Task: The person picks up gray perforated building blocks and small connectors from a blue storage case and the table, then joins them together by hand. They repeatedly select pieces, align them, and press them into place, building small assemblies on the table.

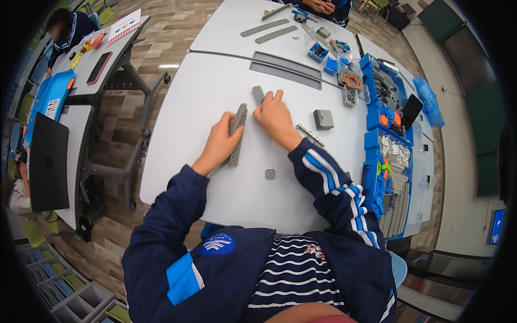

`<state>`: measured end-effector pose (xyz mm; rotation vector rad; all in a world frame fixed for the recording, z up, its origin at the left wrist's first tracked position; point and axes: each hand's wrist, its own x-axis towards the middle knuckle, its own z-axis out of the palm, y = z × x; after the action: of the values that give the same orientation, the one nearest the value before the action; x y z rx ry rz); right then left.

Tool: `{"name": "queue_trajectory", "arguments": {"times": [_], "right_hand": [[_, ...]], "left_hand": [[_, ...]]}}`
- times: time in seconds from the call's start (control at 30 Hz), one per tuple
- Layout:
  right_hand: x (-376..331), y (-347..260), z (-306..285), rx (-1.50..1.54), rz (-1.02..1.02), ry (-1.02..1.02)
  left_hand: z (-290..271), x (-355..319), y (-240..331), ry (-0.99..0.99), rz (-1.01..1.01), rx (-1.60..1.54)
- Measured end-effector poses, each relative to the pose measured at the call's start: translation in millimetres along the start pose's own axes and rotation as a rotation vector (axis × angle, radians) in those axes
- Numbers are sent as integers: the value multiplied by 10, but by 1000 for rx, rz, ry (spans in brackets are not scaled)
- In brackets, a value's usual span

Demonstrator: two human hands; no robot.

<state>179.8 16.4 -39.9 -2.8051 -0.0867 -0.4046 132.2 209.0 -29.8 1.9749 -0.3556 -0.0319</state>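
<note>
My left hand (219, 142) is closed around long grey building-kit plates with rows of holes (240, 114), tilted upright over the white table (183, 124). Just to their right, my right hand (276, 119) pinches a shorter grey perforated plate (257, 92). A speck of blue shows by its fingers, too blurred to name. The two held parts are apart. On the tabletop nearer me lies a small square grey plate (270, 174). A grey box-shaped block (323, 119) and a slim grey bar-like part (311, 135) rest to the right of my right hand.
Blue kit cases (371, 140) with sorted parts line the right edge. Beyond the table's slotted recess (285, 70) lie two long grey plates (276, 34) and small bins of blue connectors (318, 52). Another person's hands (321, 6) are at the far edge. A laptop (49, 161) stands on the left table.
</note>
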Motion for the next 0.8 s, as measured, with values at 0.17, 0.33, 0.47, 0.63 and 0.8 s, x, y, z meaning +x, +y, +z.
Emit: {"name": "queue_trajectory", "arguments": {"times": [0.17,0.33,0.47,0.63,0.8], "right_hand": [[760,690,-63,16,17,97],[1700,1308,148,-242,-80,64],[1981,1429,393,-210,44,136],[2090,1417,204,-324,-97,139],[1759,1286,-365,-371,-122,-42]], "left_hand": [[210,442,80,-36,109,90],[400,737,151,-29,422,296],[445,1178,39,16,576,387],[474,2869,-218,188,708,597],[667,4055,-764,197,538,1121]]}}
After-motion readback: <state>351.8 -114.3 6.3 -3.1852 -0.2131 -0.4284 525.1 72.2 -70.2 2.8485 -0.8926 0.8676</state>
